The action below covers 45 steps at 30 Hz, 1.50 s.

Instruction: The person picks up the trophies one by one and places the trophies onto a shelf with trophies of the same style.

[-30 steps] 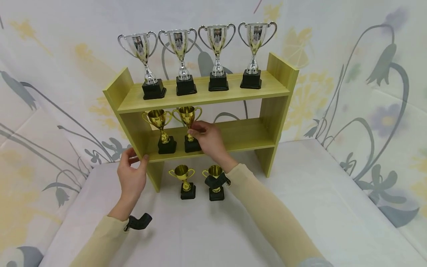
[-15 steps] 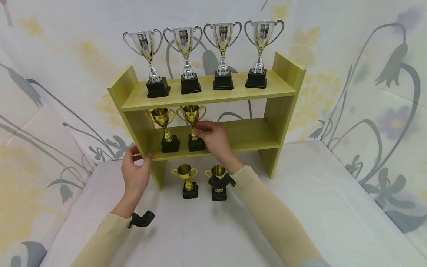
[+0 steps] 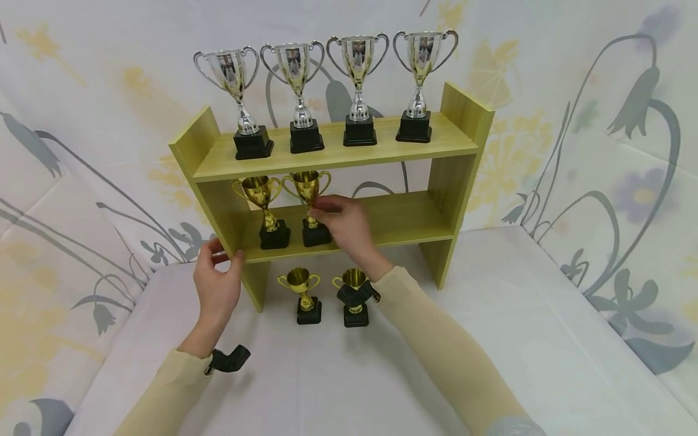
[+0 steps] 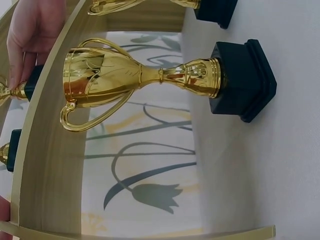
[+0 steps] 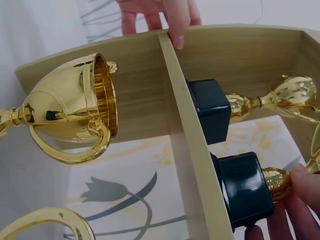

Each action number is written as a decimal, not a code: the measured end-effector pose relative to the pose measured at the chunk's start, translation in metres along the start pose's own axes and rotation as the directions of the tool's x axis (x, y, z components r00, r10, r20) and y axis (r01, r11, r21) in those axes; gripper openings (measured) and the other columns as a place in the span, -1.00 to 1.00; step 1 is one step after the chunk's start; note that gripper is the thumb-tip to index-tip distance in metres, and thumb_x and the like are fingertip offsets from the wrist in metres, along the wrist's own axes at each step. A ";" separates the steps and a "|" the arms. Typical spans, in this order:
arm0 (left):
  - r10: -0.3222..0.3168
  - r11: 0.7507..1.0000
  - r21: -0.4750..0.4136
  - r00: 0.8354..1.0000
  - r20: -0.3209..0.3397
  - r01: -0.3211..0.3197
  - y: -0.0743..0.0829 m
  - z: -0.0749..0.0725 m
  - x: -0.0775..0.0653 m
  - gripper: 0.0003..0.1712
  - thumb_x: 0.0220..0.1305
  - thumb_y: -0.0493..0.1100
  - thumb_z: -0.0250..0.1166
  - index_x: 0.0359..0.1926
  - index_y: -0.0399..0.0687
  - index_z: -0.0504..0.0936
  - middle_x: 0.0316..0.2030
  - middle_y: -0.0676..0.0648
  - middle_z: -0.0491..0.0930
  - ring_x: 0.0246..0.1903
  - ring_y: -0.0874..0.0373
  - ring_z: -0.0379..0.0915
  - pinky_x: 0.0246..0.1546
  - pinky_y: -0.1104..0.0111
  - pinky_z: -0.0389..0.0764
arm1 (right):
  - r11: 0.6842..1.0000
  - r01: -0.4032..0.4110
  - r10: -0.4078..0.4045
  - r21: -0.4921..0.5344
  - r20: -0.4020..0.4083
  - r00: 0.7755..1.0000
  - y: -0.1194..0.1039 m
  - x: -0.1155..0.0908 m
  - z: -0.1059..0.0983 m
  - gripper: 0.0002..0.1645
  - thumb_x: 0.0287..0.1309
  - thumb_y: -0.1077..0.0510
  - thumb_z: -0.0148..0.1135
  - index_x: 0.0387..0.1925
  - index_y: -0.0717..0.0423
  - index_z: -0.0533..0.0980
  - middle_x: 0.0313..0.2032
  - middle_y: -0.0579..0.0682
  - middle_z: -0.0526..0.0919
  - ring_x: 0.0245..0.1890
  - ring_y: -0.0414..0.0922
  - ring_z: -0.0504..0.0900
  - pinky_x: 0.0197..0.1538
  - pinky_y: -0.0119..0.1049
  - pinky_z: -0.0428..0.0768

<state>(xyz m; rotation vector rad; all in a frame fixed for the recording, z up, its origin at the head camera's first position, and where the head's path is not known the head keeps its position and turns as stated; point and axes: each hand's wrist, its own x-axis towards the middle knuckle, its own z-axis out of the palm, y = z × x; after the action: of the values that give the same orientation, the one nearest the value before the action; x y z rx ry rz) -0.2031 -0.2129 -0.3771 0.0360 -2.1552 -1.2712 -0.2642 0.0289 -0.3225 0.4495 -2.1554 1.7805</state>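
Observation:
My right hand (image 3: 351, 227) pinches the stem of a gold two-handled trophy cup (image 3: 305, 186) on the middle board of a wooden shelf (image 3: 406, 215). In the right wrist view its black base (image 5: 246, 189) stands on the board, thumb and fingers around the gold stem just above. Left of it a matching gold trophy (image 3: 259, 192) stands upright. My left hand (image 3: 218, 284) grips the shelf's left side panel, thumb at the front edge and fingers behind. Two more gold trophies stand on the table below: the left one (image 3: 299, 280) and the right one (image 3: 354, 278), partly covered by the right wrist's camera.
Several silver trophies (image 3: 358, 60) stand in a row on the top board, above my right hand. The shelf's right side panel (image 3: 452, 188) rises beyond the bare stretch of middle board. White cloth (image 3: 491, 315) covers the table, and a flower-printed backdrop (image 3: 589, 121) surrounds it.
The head view has shifted slightly. Both hands keep their holds, and the trophies stay in the same places on the shelf and table.

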 end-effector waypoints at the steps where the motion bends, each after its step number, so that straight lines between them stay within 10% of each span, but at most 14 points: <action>1: 0.001 1.000 0.000 1.000 0.001 -0.001 0.000 0.000 0.000 -0.56 0.36 -0.21 0.22 0.21 -0.26 0.44 0.02 -0.21 0.48 -0.08 0.06 0.45 -0.31 0.67 0.45 | 1.000 0.005 -0.005 0.004 -0.001 1.000 0.000 0.000 0.000 -0.73 0.14 0.19 0.44 -0.11 0.18 0.71 -0.20 0.02 0.76 -0.17 -0.13 0.69 -0.14 -0.30 0.63; 45: 0.016 1.000 -0.006 1.000 -0.003 -0.016 -0.002 0.000 0.001 -0.55 0.34 -0.23 0.24 0.19 -0.30 0.44 0.00 -0.22 0.49 -0.10 0.01 0.45 -0.37 0.69 0.44 | 1.000 -0.026 0.026 -0.004 -0.032 0.999 0.001 -0.014 -0.020 -0.71 0.19 0.15 0.40 -0.08 0.20 0.68 -0.14 0.02 0.72 -0.09 -0.08 0.65 -0.03 -0.19 0.62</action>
<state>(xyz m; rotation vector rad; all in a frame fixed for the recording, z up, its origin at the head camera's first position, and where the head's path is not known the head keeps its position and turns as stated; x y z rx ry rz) -0.2043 -0.2141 -0.3786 0.0179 -2.1450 -1.2685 -0.2510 0.0494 -0.3261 0.3910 -2.1526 1.7846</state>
